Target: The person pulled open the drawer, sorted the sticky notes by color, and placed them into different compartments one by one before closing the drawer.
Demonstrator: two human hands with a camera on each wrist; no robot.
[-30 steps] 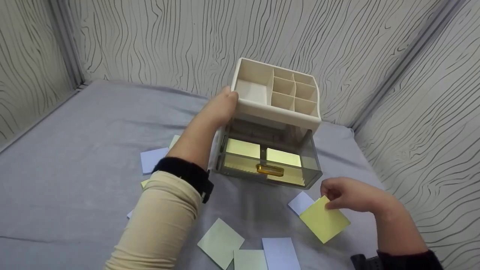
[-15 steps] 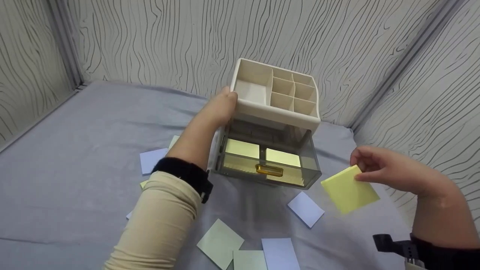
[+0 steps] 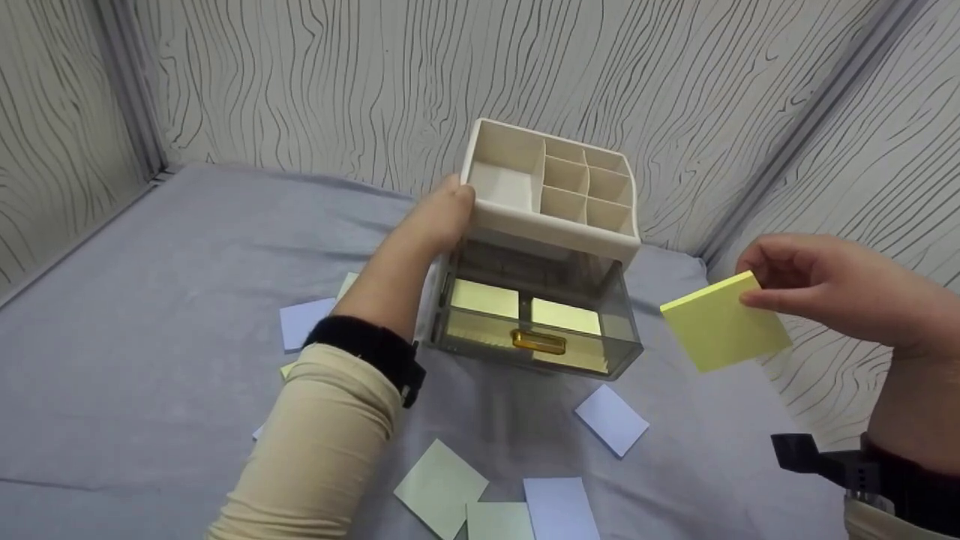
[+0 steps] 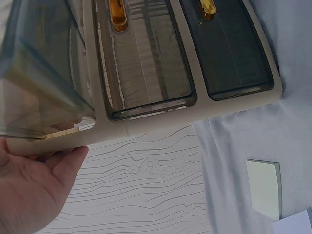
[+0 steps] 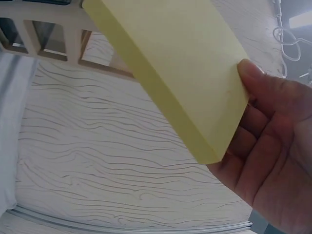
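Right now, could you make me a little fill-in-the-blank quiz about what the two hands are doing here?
1. The right hand pinches a ____ pad of sticky notes.
2. The left hand rests on the cream organizer, whose bottom drawer stands ____.
3. That drawer's handle is ____ in colour.

Missing words: yellow; open; amber

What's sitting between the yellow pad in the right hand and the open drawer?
Nothing visible. The right hand holds the yellow pad in the air to the right of the open drawer, with only bare grey cloth below the gap.
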